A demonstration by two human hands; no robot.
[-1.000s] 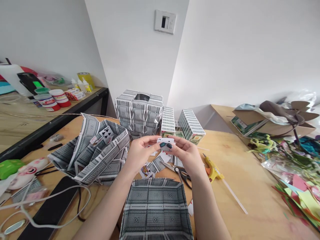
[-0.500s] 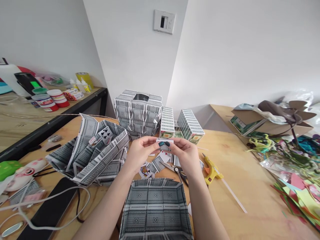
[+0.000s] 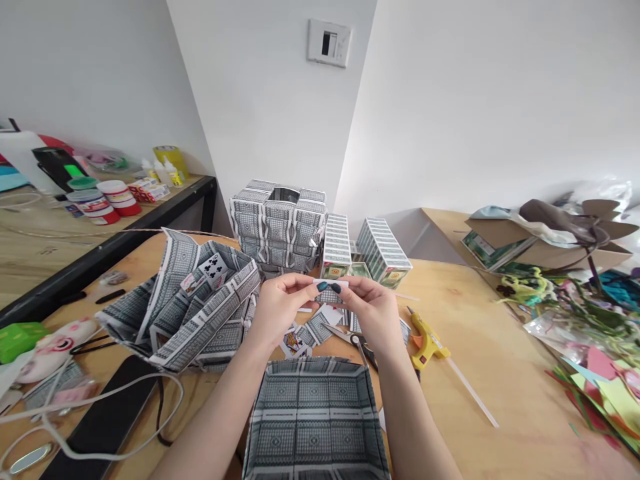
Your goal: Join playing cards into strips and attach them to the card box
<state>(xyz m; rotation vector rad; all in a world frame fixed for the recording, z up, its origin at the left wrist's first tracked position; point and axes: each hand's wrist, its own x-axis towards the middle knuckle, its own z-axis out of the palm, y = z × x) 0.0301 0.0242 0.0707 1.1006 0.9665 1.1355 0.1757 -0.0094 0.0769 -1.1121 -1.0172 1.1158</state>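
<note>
Both hands pinch one playing card [image 3: 330, 294] between thumbs and fingers, its patterned back toward me and its top edge bent over. My left hand [image 3: 285, 303] grips the card's left side, my right hand [image 3: 373, 307] its right side. Below them, close to me, stands an open box made of playing cards [image 3: 313, 413]. Loose playing cards [image 3: 295, 343] and scissors [image 3: 354, 339] lie on the table beneath and behind the hands. To the right of my right hand rests a yellow glue gun [image 3: 425, 340] with a clear glue stick in it.
A second card-built container [image 3: 200, 313] leans at the left, and a taller card structure [image 3: 277, 227] stands behind. Stacked card boxes [image 3: 383, 253] are beside it. White cable [image 3: 105, 457] loops at front left. Paper scraps [image 3: 600, 380] and a cardboard box [image 3: 545, 237] fill the right.
The card's top edge, which showed a printed mark before, now looks plain white and more bent. Both hands keep their pinch, and the whole view has shifted slightly.
</note>
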